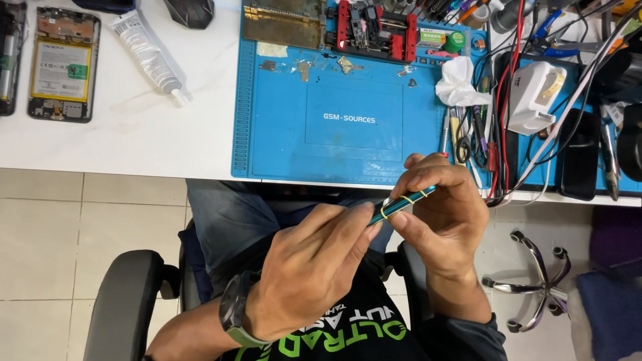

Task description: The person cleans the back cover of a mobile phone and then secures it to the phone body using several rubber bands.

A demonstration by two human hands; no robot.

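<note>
A slim teal phone [404,200], bound with yellow rubber bands [394,204], is held edge-on above the lap, likely so the bands clamp it together. The right hand [445,217] pinches its far end, fingers closed. The left hand [314,264] presses fingertips on the near end. Beyond the grip lies a blue repair mat [341,120].

White worktop [134,134] above pale tiled floor [47,254]; black chair armrest [127,301] at left

Most of a thin teal phone [403,201] bound with yellow rubber bands [405,198] is hidden by the left hand [314,264] and right hand [445,214], while an opened phone [8,57] is cut off at the left edge.
</note>
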